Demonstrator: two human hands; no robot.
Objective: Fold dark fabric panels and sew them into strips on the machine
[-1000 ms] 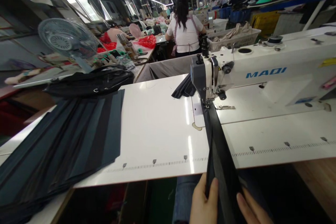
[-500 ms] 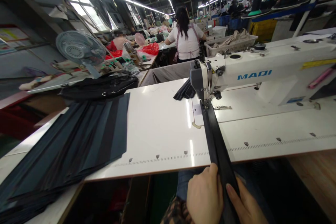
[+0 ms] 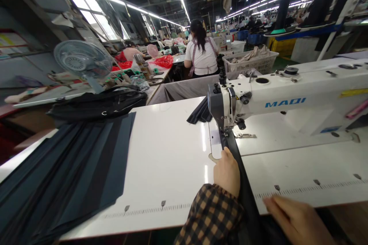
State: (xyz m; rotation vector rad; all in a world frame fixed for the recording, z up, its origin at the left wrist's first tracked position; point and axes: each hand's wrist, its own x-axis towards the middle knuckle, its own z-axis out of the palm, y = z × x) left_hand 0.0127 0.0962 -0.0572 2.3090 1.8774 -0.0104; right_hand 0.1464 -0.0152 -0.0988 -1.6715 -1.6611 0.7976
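Note:
A white sewing machine point(image 3: 287, 99) stands on the white table, and a long black fabric strip point(image 3: 244, 176) runs from under its presser foot down over the table's front edge. My left hand point(image 3: 227, 172) is closed on the strip just in front of the needle area, fingertips close to the foot. To the right of the strip, over the table's front edge, is my right hand point(image 3: 296, 214), blurred, with its thumb and fingers near each other; nothing can be made out in it. Behind the foot lie folded dark pieces point(image 3: 198, 111).
A stack of dark fabric panels point(image 3: 94, 160) covers the table's left side, with a black bag point(image 3: 100, 103) behind it. A fan point(image 3: 83, 61) stands at the back left. A person point(image 3: 201, 51) sits ahead, near a basket point(image 3: 250, 61).
My left hand has moved up along the strip towards the presser foot. My right hand has come off the strip and moved right. The view has shifted slightly.

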